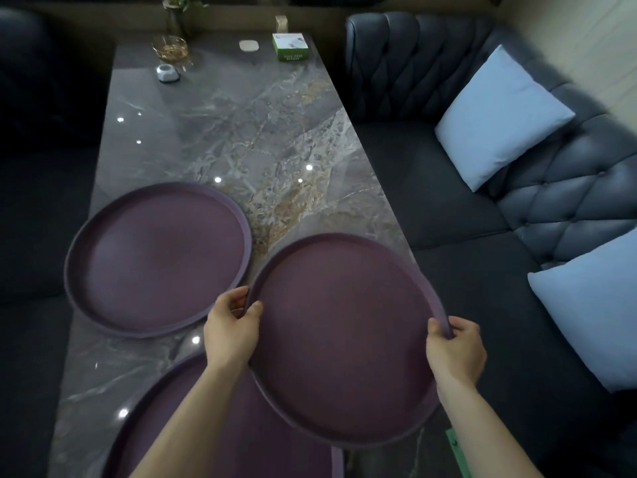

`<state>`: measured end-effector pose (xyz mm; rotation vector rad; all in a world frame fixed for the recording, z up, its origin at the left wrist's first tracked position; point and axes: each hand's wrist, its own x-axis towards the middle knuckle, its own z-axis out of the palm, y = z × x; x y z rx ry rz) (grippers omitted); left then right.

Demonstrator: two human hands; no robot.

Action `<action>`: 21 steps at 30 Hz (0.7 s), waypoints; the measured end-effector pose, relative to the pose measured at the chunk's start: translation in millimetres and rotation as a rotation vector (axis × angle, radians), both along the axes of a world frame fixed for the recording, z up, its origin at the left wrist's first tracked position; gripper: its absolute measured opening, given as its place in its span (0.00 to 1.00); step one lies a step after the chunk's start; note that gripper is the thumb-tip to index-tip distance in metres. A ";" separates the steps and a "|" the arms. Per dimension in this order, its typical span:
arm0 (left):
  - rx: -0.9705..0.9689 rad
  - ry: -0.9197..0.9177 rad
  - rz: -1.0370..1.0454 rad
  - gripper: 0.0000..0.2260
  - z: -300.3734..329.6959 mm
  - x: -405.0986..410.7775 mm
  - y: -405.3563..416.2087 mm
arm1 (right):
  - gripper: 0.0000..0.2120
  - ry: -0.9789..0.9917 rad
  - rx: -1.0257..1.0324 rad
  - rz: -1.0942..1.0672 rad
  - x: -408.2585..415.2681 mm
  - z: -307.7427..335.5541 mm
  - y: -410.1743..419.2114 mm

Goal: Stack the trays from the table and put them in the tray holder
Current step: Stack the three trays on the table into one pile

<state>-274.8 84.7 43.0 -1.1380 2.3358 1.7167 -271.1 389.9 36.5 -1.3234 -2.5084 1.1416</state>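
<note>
Three round trays, all a matte plum purple: the held tray [344,339], the far tray [157,260] and the near tray [241,439], each plain, no pattern; the table [248,132] is glossy grey marble, veined white with rusty gold streaks; the sofa [482,219] is dark slate blue, diamond-tufted; two pillows [499,115] in plain pale blue; a small box [290,46] in green and white.

Left hand [231,327] and right hand [455,346] curled closed, forearms extended forward.
</note>
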 end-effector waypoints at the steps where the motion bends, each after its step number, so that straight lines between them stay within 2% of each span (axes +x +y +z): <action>1: -0.025 0.004 0.015 0.15 2.3 15.5 -11.8 | 0.16 0.009 0.008 0.011 12.9 3.3 -11.8; 5: -0.126 -0.003 0.056 0.10 4.3 78.0 -64.3 | 0.15 -0.023 0.066 0.107 66.5 7.1 -59.5; 7: -0.162 -0.037 0.072 0.08 4.1 110.1 -90.5 | 0.11 -0.053 0.067 0.159 92.7 5.3 -80.9; 12: -0.253 -0.111 0.092 0.07 -1.6 185.0 -139.1 | 0.05 -0.150 0.092 0.258 151.9 -2.6 -126.5; 15: -0.253 -0.130 0.108 0.08 -7.5 215.1 -146.0 | 0.08 -0.156 0.104 0.288 174.6 -10.2 -143.3; 21: -0.282 -0.165 0.064 0.14 -16.7 241.8 -142.0 | 0.22 -0.258 0.124 0.335 192.3 -18.4 -156.2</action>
